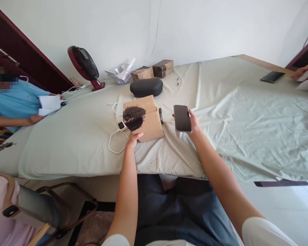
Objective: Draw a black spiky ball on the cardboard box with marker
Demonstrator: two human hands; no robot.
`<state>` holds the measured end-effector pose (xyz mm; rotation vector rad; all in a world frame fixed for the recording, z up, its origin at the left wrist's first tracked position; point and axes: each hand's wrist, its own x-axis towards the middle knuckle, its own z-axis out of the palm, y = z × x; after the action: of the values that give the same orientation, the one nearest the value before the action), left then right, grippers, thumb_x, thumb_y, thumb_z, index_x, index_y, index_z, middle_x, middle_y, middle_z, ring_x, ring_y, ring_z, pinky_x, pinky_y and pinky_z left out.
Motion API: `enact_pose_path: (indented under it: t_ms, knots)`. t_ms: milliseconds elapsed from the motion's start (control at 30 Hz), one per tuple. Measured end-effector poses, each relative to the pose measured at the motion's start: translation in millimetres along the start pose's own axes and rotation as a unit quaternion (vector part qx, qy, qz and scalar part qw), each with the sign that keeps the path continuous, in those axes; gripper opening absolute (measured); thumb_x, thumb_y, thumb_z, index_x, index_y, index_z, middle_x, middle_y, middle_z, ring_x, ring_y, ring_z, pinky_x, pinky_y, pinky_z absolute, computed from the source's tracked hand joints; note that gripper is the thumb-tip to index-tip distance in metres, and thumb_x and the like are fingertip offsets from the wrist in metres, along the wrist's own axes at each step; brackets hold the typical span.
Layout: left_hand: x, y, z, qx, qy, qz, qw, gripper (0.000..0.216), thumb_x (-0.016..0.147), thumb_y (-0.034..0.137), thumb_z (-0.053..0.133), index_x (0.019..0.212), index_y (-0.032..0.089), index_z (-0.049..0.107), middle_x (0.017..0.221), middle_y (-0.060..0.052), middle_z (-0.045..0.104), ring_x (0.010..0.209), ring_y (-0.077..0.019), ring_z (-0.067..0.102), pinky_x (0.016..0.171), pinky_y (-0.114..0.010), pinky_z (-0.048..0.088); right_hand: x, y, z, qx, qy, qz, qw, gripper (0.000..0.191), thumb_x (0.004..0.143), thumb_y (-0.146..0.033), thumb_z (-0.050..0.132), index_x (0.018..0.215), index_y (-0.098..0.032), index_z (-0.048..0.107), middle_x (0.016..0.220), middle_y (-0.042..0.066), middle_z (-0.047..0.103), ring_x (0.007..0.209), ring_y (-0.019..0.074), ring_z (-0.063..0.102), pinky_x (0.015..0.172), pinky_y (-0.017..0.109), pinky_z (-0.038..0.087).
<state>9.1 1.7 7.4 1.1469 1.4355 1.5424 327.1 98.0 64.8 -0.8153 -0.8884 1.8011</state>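
My right hand [193, 124] holds a black smartphone [182, 118] with a dark screen, raised just above the sheet-covered table [233, 112]. My left hand [133, 138] rests with fingers curled on the near edge of a brown paper sheet [151, 124]. A dark fuzzy strip, like a false eyelash [133, 117], lies on that paper. A black pen [161, 115] lies between the paper and the phone. A white cable with a small power bank [121, 125] sits just left of the paper.
A black oval case [146, 86], two brown boxes [152, 70], a plastic bag [120, 73] and a red fan [86, 66] stand at the back. A person in blue [12, 102] sits at left. Another person's hand [304, 71] and phone [272, 77] are at far right. A chair [36, 208] stands near left.
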Motion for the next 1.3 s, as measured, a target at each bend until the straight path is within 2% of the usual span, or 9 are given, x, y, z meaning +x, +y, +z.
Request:
enact_pose_path:
  t_ms: [100,300,467,633,867,1000,1133,1200,1300]
  knots:
    - [-1,-7,9,0.008,-0.004,0.000,1.000,0.095,0.042,0.054,0.099,0.123,0.018,0.066,0.120,-0.016,0.077,0.122,-0.0390,0.069,0.109,-0.054,0.053,-5,-5,-1,0.133,-0.024,0.034,0.990,0.059,0.106,-0.053,0.028,0.132,-0.016,0.065,0.118,0.016,0.082,0.087,0.0232,0.076,0.078,0.038,0.066]
    - [2,-13,11,0.005,-0.013,0.007,1.000,0.101,0.044,0.057,0.100,0.126,0.016,0.059,0.132,-0.022,0.071,0.127,-0.0401,0.068,0.111,-0.054,0.052,-7,-3,4,0.134,-0.030,-0.006,0.991,0.058,0.098,-0.036,0.031,0.141,-0.012,0.061,0.129,0.021,0.078,0.120,0.0347,0.074,0.105,0.067,0.058]
    - [4,-17,8,-0.001,-0.027,0.016,1.000,0.105,0.045,0.055,0.102,0.134,0.021,0.059,0.132,-0.017,0.073,0.129,-0.0396,0.068,0.113,-0.057,0.052,-1,-1,1,0.240,0.003,-0.016,0.971,0.056,0.111,-0.045,0.024,0.136,-0.020,0.067,0.128,0.012,0.082,0.112,0.0252,0.078,0.106,0.052,0.062]
    - [5,-20,7,-0.004,-0.038,0.028,0.999,0.108,0.048,0.056,0.102,0.140,0.021,0.056,0.137,-0.019,0.071,0.131,-0.0404,0.067,0.114,-0.058,0.051,-1,-3,-4,0.272,-0.011,-0.005,0.962,0.059,0.113,-0.054,0.021,0.138,-0.028,0.068,0.130,0.007,0.082,0.108,0.0282,0.080,0.100,0.062,0.064]
    - [3,-22,8,-0.001,-0.046,0.056,0.997,0.114,0.055,0.056,0.101,0.151,0.023,0.052,0.152,-0.021,0.064,0.140,-0.0413,0.063,0.117,-0.058,0.050,5,3,-4,0.272,0.009,-0.007,0.962,0.059,0.112,-0.054,0.027,0.137,-0.026,0.071,0.137,0.008,0.080,0.117,0.0328,0.080,0.081,0.050,0.070]
    - [3,-22,9,-0.002,-0.049,0.069,0.996,0.121,0.054,0.058,0.102,0.156,0.023,0.047,0.158,-0.023,0.059,0.145,-0.0427,0.059,0.119,-0.057,0.050,7,6,-4,0.275,0.018,-0.013,0.961,0.062,0.112,-0.058,0.026,0.141,-0.026,0.070,0.136,0.010,0.079,0.119,0.0331,0.080,0.080,0.049,0.070]
    - [4,-22,9,-0.004,-0.054,0.072,0.996,0.124,0.053,0.060,0.102,0.157,0.023,0.046,0.161,-0.023,0.056,0.148,-0.0435,0.057,0.121,-0.056,0.049,4,7,2,0.284,0.039,-0.003,0.958,0.071,0.111,-0.064,0.022,0.143,-0.019,0.067,0.130,0.018,0.080,0.116,0.0323,0.080,0.079,0.046,0.070]
    - [5,-23,8,-0.004,-0.054,0.071,0.996,0.125,0.053,0.059,0.103,0.158,0.023,0.045,0.159,-0.023,0.058,0.147,-0.0441,0.058,0.121,-0.057,0.049,1,6,7,0.289,0.024,0.003,0.957,0.072,0.111,-0.064,0.021,0.144,-0.018,0.065,0.128,0.020,0.080,0.111,0.0311,0.080,0.078,0.047,0.069]
    - [6,-24,8,-0.003,-0.055,0.070,0.996,0.128,0.052,0.058,0.103,0.159,0.022,0.044,0.159,-0.023,0.058,0.148,-0.0446,0.057,0.121,-0.058,0.049,-10,-3,14,0.282,-0.029,-0.010,0.959,0.070,0.109,-0.065,0.021,0.143,-0.023,0.066,0.131,0.015,0.080,0.100,0.0273,0.079,0.076,0.046,0.068]
